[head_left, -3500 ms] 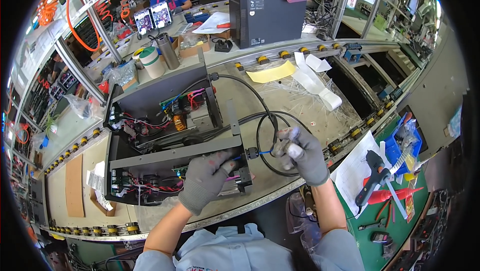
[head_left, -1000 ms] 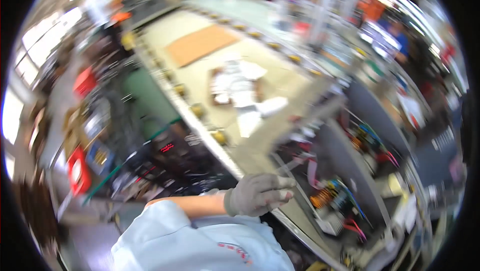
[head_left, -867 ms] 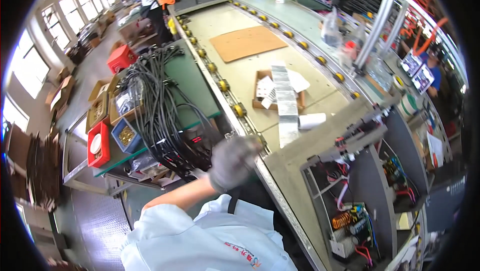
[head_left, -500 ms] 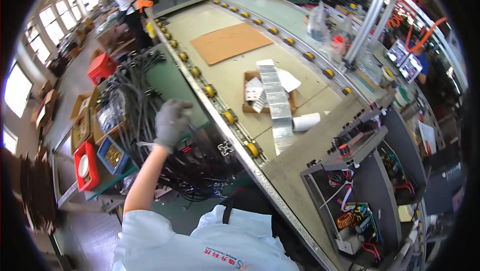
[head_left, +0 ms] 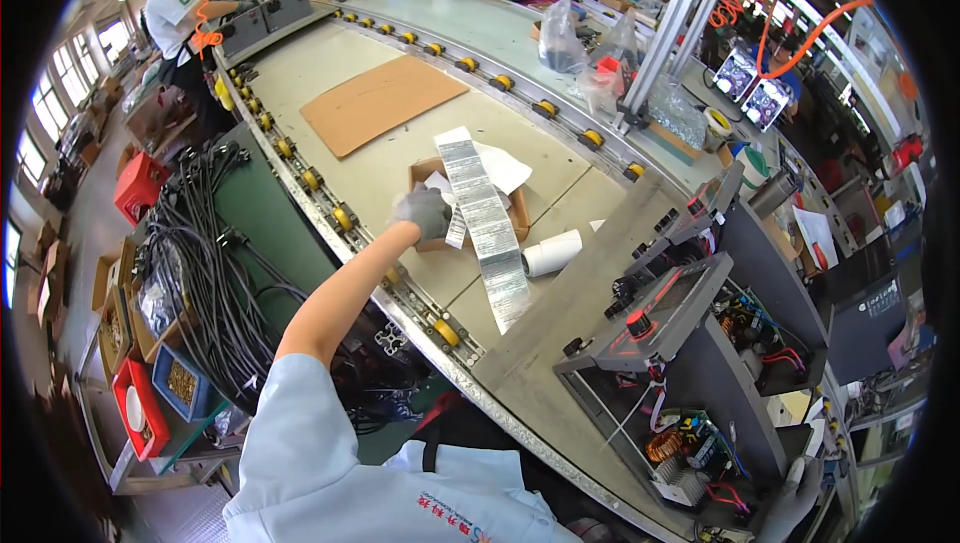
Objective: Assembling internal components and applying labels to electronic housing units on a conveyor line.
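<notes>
My left hand, in a grey glove, reaches out over the conveyor rail to the near left corner of a shallow cardboard box. Its fingers curl down onto the white label sheets in the box. A long silvery label strip runs out of the box toward me, and a white roll lies beside it. My right hand, also gloved, shows at the lower right edge next to an open grey electronics chassis with coloured wires; its grip is hard to read.
A flat cardboard sheet lies farther along the belt. The rail with yellow rollers edges the table. On my left a green bench carries a bundle of black cables beside red bins. A person in a white shirt works at far left.
My view swung left from the chassis to the belt. My left hand moved from the black cables on the green bench up and right to the cardboard box.
</notes>
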`<action>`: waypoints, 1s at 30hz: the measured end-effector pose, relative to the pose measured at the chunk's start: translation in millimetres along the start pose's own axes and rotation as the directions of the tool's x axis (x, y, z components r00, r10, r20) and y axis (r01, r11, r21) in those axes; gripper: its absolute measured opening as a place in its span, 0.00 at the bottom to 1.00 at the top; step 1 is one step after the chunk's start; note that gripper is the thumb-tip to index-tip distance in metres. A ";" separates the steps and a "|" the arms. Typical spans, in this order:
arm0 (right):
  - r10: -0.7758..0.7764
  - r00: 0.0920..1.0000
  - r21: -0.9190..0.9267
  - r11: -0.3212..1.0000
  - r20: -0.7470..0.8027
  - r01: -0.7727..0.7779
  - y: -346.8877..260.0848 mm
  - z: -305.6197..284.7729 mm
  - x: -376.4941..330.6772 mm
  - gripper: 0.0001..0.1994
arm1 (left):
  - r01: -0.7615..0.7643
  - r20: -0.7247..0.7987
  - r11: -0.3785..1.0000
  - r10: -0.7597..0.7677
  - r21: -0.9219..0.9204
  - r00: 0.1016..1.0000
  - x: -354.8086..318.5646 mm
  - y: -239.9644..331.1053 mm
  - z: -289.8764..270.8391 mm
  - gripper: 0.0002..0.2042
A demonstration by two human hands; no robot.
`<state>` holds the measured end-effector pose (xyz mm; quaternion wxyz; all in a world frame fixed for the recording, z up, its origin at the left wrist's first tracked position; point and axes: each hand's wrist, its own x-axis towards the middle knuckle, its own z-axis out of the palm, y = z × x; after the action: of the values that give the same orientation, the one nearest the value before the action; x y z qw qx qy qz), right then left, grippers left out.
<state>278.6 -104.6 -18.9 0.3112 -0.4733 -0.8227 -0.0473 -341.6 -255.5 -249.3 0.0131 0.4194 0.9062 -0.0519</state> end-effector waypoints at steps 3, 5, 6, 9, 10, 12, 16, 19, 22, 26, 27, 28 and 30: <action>0.037 0.996 -0.009 0.999 0.077 -0.036 4.4 -1.1 2.7 0.17 | -0.035 -0.024 0.975 0.031 -0.220 0.999 3.0 1.4 -1.8 0.17; 0.001 0.999 -0.008 1.000 0.051 -0.001 0.3 0.7 5.7 0.18 | -0.084 -0.028 0.977 0.080 -0.194 0.996 6.5 11.4 0.6 0.14; 0.017 0.998 0.000 1.000 0.052 -0.017 3.7 -0.3 3.5 0.18 | -0.111 -0.055 0.979 0.103 -0.173 0.993 5.1 18.3 -4.1 0.14; 0.035 0.999 0.005 0.999 0.035 -0.035 4.0 1.1 2.4 0.18 | -0.191 -0.144 0.956 0.161 -0.224 0.976 9.8 27.5 -12.7 0.08; 0.032 0.999 0.004 0.999 0.016 -0.032 2.8 2.1 2.7 0.17 | -0.172 -0.083 0.981 0.165 -0.087 0.983 11.6 27.3 -21.4 0.08; 0.043 0.998 0.011 0.999 0.034 -0.044 4.9 3.8 4.9 0.17 | -0.018 -0.024 1.000 0.018 -0.019 1.000 24.4 12.8 -19.7 0.09; 0.075 0.996 0.040 0.996 0.057 -0.078 4.9 0.7 2.2 0.16 | -0.124 0.024 0.968 0.133 -0.219 0.991 50.2 -8.2 -50.7 0.12; 0.066 0.997 0.126 0.990 0.038 -0.070 6.1 2.5 2.6 0.16 | -0.053 0.065 0.999 0.054 -0.008 0.996 47.0 1.5 -77.1 0.12; 0.028 1.000 0.147 0.989 0.010 -0.029 2.9 4.5 2.8 0.15 | -0.125 -0.037 0.985 0.130 0.115 0.991 41.6 -12.2 -71.8 0.11; -0.066 0.998 0.093 0.994 0.014 0.065 1.0 0.8 6.3 0.13 | -0.069 0.054 0.963 0.057 0.261 0.997 19.4 -31.0 -90.2 0.09; -0.062 0.998 0.099 0.993 0.012 0.061 2.5 1.4 5.7 0.13 | -0.060 0.062 0.942 0.041 0.331 0.997 10.8 -36.9 -99.6 0.08; -0.007 1.000 0.148 0.989 0.015 0.005 3.7 2.1 4.9 0.14 | -0.057 0.059 0.939 0.039 0.339 0.998 4.9 -43.7 -105.8 0.08; 0.047 0.999 0.209 0.977 0.019 -0.050 10.0 3.9 1.5 0.15 | 0.269 0.367 0.858 -0.102 -0.438 0.925 -7.3 -56.4 -116.7 0.07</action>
<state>284.3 -96.6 -23.4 0.3545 -0.4583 -0.8135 0.0506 -377.5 -285.0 -128.2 0.2633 0.2976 0.9118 0.1037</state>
